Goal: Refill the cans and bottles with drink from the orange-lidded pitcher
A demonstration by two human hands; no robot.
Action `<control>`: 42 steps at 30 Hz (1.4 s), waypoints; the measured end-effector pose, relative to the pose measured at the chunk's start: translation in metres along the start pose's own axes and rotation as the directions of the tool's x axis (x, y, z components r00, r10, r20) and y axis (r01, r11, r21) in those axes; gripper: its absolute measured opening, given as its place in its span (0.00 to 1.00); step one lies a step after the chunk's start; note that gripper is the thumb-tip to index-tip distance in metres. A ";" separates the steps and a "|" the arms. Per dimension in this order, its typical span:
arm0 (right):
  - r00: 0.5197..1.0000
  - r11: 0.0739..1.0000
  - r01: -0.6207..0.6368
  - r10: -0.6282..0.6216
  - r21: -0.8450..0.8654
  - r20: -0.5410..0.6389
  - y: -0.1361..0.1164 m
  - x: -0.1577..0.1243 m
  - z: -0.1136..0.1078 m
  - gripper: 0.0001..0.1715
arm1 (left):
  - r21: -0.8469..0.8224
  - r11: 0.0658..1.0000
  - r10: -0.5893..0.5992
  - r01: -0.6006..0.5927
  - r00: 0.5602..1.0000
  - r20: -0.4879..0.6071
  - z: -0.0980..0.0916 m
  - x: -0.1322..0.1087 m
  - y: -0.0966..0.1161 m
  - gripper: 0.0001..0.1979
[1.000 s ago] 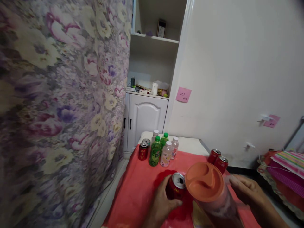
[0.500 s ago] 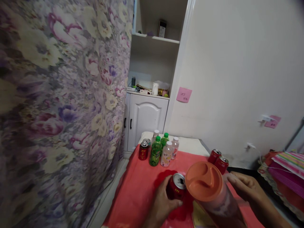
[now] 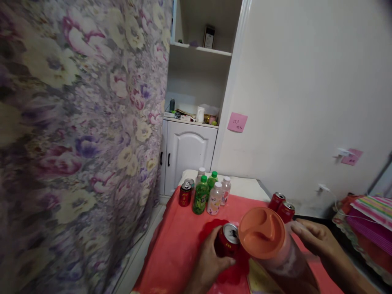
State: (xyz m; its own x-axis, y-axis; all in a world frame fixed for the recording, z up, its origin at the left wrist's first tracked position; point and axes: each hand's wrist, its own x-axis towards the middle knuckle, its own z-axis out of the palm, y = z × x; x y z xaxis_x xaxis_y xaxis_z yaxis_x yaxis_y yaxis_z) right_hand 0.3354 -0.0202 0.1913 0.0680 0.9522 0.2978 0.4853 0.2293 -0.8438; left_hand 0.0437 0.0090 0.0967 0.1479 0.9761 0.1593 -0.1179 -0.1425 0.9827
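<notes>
My left hand [image 3: 208, 261] is wrapped round a red drink can [image 3: 228, 241], which stands upright with its opening facing up. Fingers of my right hand [image 3: 315, 237] close on the handle side of a clear pitcher [image 3: 294, 263] with an orange lid [image 3: 261, 232]. The pitcher leans left, its lid edge right beside the can's top, and brownish-red liquid with froth shows inside. A dark red wet patch [image 3: 235, 271] spreads around the can on the red tablecloth [image 3: 171, 249]. Whether liquid is flowing between lid and can, I cannot make out.
Several green-capped and white-capped bottles [image 3: 200, 198] stand behind with a dark red can [image 3: 185, 194]. Two red cans [image 3: 286, 211] are beyond the pitcher. A yellowish flat thing [image 3: 259, 277] lies under the pitcher. A floral curtain [image 3: 92, 122] hangs at left.
The pitcher and my right hand have shifted very slightly up and left, with the lid tipped a touch more. My left hand and the can stay put.
</notes>
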 end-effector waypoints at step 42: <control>0.998 1.000 0.011 -0.012 -0.013 -0.057 -0.035 -0.004 -0.001 0.30 | 0.085 0.996 -0.013 0.011 1.000 0.019 -0.003 0.003 -0.003 0.40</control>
State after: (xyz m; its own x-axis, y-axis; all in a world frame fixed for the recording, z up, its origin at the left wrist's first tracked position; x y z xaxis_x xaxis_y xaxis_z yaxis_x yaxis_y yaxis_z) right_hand 0.3194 -0.0318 0.2201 0.1116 0.9363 0.3330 0.4977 0.2374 -0.8342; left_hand 0.0419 0.0129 0.0935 0.1685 0.9745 0.1484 -0.0321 -0.1451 0.9889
